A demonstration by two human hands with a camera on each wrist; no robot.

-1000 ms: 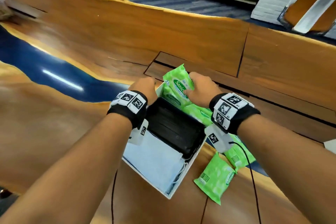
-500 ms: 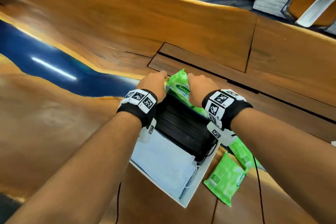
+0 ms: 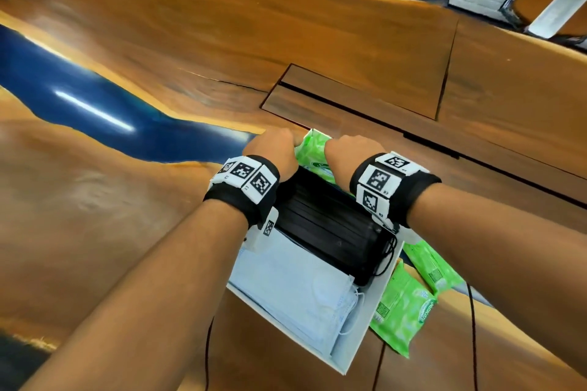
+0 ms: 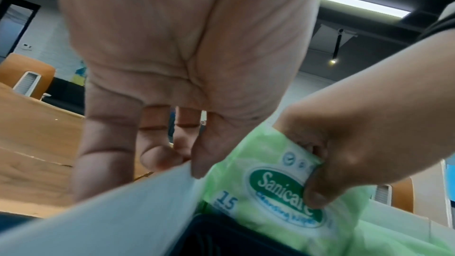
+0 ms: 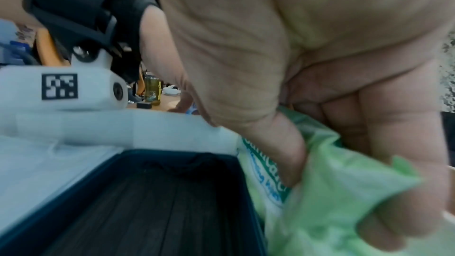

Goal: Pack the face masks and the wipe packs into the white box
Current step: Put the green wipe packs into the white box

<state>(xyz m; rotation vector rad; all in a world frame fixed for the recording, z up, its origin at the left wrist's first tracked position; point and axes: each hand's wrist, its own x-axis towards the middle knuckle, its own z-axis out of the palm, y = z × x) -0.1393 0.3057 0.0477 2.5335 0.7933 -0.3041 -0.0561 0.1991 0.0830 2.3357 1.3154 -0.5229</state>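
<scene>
Currently, wipe pack (image 4: 278,188): soft, crinkly, slippery film; your right hand (image 4: 344,155) pinches its upper edge, standing it in the white box (image 3: 365,327) beside the black masks (image 3: 330,225). Left hand (image 4: 177,65) pinches the box wall. Grip seams, not faces.

black wristbands (image 3: 244,197) with white square-coded tags, thin black cables (image 3: 472,327)
</scene>
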